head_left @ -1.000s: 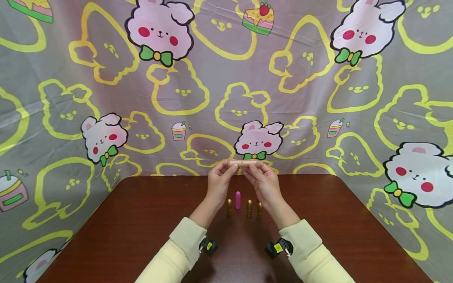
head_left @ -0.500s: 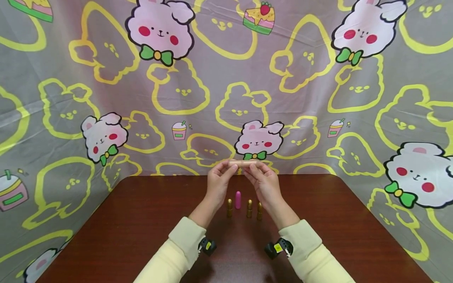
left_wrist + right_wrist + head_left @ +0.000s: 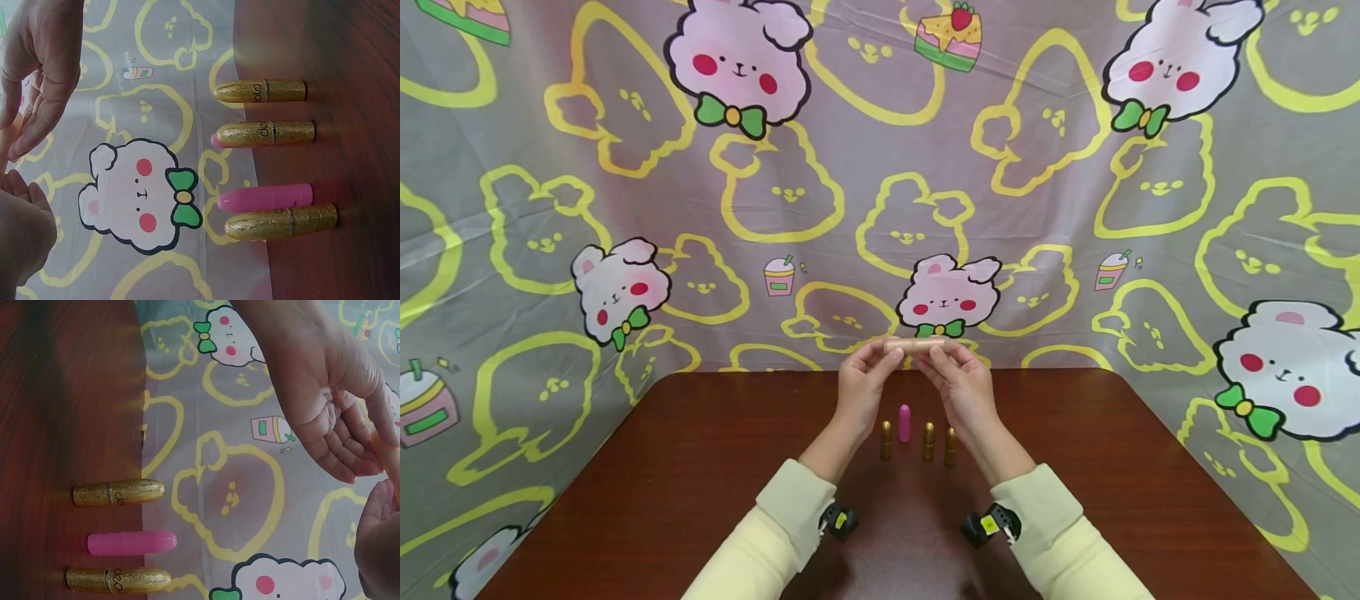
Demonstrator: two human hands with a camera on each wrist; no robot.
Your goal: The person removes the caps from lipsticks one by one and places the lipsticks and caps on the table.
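Observation:
Above the table's far side, a peach-coloured lipstick tube (image 3: 914,344) is held level. My left hand (image 3: 861,385) pinches its left end between thumb and fingers, while my right hand (image 3: 962,392) does the same at the right end. Below the hands, a pink bullet-shaped lipstick (image 3: 904,423) stands upright. Gold bullet-shaped lipsticks stand around it: one to its left (image 3: 887,442), one to its right (image 3: 928,443), and another farther right (image 3: 951,447). In the left wrist view a bit of pink shows behind the tip of one gold lipstick (image 3: 269,133). Both wrist views cut off the held tube.
The dark brown wooden table (image 3: 700,475) has its far edge just beyond the lipsticks. A grey cloth (image 3: 820,208) printed with yellow outlines and white rabbits hangs behind and along both sides. A small black camera is strapped to each wrist.

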